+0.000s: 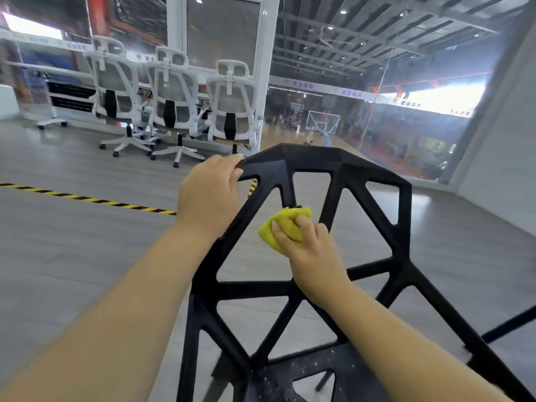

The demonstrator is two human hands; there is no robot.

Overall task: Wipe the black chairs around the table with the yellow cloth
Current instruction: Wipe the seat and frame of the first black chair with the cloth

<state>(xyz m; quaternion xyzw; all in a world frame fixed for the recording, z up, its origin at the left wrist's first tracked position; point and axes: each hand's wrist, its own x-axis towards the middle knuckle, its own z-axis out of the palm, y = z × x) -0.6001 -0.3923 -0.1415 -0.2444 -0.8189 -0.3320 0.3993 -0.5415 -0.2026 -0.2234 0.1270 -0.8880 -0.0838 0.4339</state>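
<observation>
Right now your left hand (207,192) grips the top left edge of the black chair (316,161), fingers curled over the rim of its open, triangle-patterned backrest. Your right hand (311,245) holds the yellow cloth (285,226) bunched up, fingers and thumb closed round it, and presses it against one of the slanted struts near the middle of that backrest. The chair stands directly in front of you, its speckled seat at the bottom of the view. Beyond it, three white office chairs (174,103) line up along a white worktop (37,68) by the windows, and a yellow-and-black tape line (87,198) crosses the grey floor (72,256).
</observation>
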